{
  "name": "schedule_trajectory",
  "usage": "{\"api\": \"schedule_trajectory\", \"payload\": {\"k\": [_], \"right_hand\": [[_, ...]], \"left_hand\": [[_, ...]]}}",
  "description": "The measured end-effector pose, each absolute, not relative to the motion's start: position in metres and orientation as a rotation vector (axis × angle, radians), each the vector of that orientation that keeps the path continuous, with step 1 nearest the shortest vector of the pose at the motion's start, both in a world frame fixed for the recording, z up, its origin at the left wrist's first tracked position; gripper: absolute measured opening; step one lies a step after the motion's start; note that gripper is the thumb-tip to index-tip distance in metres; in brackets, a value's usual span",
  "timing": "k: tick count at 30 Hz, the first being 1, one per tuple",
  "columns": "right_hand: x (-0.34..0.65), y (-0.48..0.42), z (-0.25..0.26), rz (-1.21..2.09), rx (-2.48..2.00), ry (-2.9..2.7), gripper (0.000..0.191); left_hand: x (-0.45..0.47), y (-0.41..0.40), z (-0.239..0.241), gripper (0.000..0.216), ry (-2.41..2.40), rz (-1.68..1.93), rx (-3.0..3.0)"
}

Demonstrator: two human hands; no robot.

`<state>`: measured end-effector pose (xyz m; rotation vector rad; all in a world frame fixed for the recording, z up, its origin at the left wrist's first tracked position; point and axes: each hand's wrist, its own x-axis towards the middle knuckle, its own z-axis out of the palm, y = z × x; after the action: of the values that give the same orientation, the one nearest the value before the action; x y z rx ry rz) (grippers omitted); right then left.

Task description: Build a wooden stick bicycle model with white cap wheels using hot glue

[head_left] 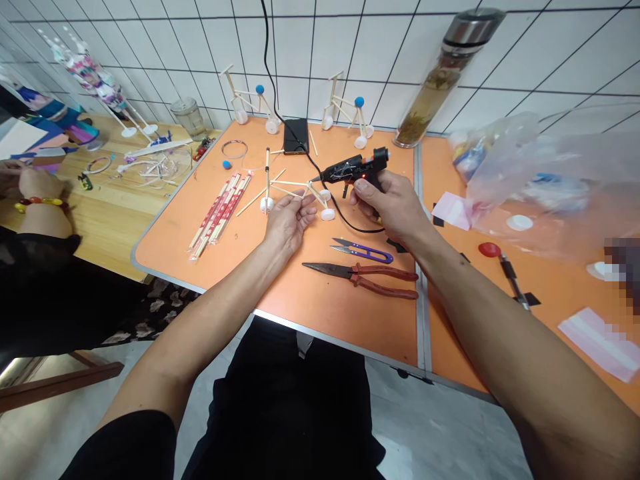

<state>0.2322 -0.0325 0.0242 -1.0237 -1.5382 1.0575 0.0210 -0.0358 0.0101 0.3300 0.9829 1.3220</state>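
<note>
My right hand (397,207) is wrapped round the handle of a black hot glue gun (350,170), whose small red light is lit. The gun's nozzle touches or nearly touches a joint of a small tricycle model (290,184) made of wooden sticks with white disc wheels. My left hand (290,223) pinches the model's frame from the near side; its fingertips partly hide the sticks. Close to my hands lie purple thread snips (367,252) and long-nose pliers (360,275) with red handles. Left of the model are packs of wrapped chopsticks (220,213).
Two similar tricycle models (253,100) with blue balls stand by the tiled wall. A phone (297,137), crossed by the gun's cord, and a tall tea bottle (430,87) sit at the back. Plastic bags (540,180) lie right. Another person's hand (43,190) works at the left table.
</note>
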Motion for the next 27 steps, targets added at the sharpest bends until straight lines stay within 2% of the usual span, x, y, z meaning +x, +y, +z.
{"api": "schedule_trajectory", "payload": {"k": [27], "right_hand": [[0.2291,-0.0368,0.0285,1.056,-1.037,-1.513,0.070]], "left_hand": [[0.0200,-0.0354,0.0083,0.021,0.994,1.321,0.320]]}}
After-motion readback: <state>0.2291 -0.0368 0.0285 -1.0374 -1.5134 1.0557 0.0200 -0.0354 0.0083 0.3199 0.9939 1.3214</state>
